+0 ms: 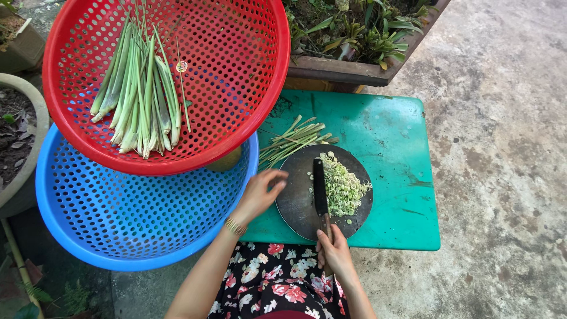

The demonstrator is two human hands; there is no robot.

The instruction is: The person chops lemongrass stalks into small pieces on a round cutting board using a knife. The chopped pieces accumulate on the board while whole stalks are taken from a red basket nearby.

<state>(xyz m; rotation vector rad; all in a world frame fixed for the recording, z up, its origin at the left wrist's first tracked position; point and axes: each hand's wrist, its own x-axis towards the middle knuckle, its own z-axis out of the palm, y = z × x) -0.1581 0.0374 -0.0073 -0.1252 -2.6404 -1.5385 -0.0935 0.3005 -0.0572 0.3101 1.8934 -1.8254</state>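
knife (319,188) on round board (295,204), sliced lemongrass (344,188) just beside it

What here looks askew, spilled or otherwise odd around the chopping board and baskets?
The red basket sits tilted on the rim of the blue basket, and its stalks have slid to one side. A few cut slices lie loose on the round board, apart from the main pile. Otherwise nothing stands out.

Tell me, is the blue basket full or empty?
Looks empty: the blue basket shows bare mesh, though the red basket covers its top part.
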